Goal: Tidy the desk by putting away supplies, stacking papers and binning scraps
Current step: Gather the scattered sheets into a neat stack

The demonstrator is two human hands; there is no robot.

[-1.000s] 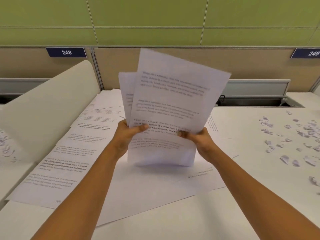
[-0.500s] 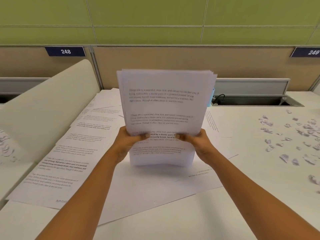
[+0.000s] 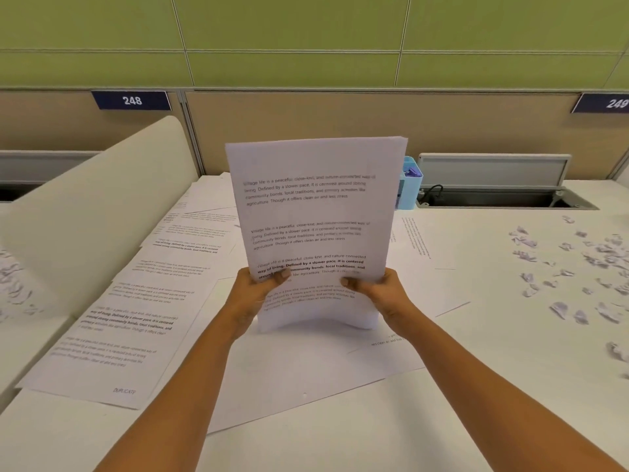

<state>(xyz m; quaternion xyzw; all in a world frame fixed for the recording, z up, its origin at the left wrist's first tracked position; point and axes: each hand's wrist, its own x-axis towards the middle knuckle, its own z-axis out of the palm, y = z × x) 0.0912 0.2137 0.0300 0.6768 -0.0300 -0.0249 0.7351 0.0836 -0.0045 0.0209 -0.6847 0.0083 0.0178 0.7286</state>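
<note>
A stack of printed white papers point(image 3: 316, 212) stands upright on its bottom edge at the desk's middle, edges squared, its lower part bowed. My left hand point(image 3: 253, 294) grips its left side and my right hand point(image 3: 383, 294) grips its right side, thumbs on the front sheet. Loose printed sheets point(image 3: 136, 318) lie spread on the desk to the left and under the stack. Several torn paper scraps point(image 3: 571, 267) are scattered over the right side of the desk. A light blue supply holder point(image 3: 410, 185) stands behind the stack, mostly hidden.
A curved cream divider point(image 3: 92, 212) rises on the left, with more scraps point(image 3: 13, 284) beyond it. An open cable tray point(image 3: 503, 199) runs along the back right. Partition panels labelled 248 and 249 close off the far edge.
The sheets were fanned and askew a second ago; now they are aligned into one squared stack resting on the desk. Both hands have kept their hold on its sides.
</note>
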